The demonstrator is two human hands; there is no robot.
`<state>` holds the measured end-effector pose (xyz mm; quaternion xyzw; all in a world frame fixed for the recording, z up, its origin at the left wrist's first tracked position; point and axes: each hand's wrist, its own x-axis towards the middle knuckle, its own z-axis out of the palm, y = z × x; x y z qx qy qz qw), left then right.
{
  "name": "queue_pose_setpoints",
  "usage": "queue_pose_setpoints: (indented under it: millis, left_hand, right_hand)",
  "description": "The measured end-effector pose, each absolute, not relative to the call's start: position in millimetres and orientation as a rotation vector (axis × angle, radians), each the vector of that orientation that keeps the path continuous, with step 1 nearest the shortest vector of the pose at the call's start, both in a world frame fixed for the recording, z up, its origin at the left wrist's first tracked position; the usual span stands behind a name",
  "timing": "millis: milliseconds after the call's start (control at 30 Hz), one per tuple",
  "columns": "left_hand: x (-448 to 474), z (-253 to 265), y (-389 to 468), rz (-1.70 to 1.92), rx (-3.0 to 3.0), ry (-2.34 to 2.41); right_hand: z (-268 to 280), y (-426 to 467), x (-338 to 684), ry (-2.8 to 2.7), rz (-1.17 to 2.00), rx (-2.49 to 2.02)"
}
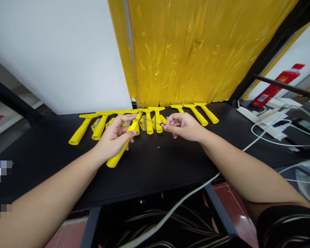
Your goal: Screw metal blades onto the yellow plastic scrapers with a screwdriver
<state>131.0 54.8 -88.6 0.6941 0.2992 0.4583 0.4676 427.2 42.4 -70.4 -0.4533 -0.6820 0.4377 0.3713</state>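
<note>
My left hand point(115, 137) is closed around a yellow plastic scraper handle point(116, 157), its hollow round end pointing down toward me. My right hand point(184, 126) pinches a thin screwdriver point(153, 121) with a bit of red near the grip. The screwdriver's shaft reaches left to the head of the held scraper handle; whether its tip sits in a screw is too small to tell. Behind my hands several like yellow handles point(80, 131) lie in a row along the back of the black table point(170, 165). Small yellow and metal plates point(142, 123) lie among them.
A tiny loose piece point(158, 147) lies on the tabletop. At right are a white power strip point(263, 122), white cables point(271, 129) and a red bottle point(277, 86). One cable point(175, 210) runs across in front of me. Yellow plastic sheeting point(196, 51) and a white panel point(67, 55) stand behind.
</note>
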Motion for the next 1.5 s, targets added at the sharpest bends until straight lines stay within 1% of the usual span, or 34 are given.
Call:
queue_pose_setpoints:
  millis: [133,567,1100,1500]
  left_hand:
    - [131.6,-87.5,54.7,1.149,1.663,0.739]
    - [132.1,-80.5,51.2,1.145,1.553,0.77]
    - [127.6,-86.4,57.7,1.138,1.503,0.719]
    - [127.8,-87.0,57.4,1.154,1.515,0.708]
  right_hand:
    - [-70.1,44.4,426.7,-1.648,1.204,-1.158]
    - [-71.7,46.3,427.6,-1.623,1.231,-1.153]
    - [-76.6,49.7,430.6,-1.624,1.132,-1.196]
    - [-75.7,48.8,431.4,-1.64,1.15,-1.169]
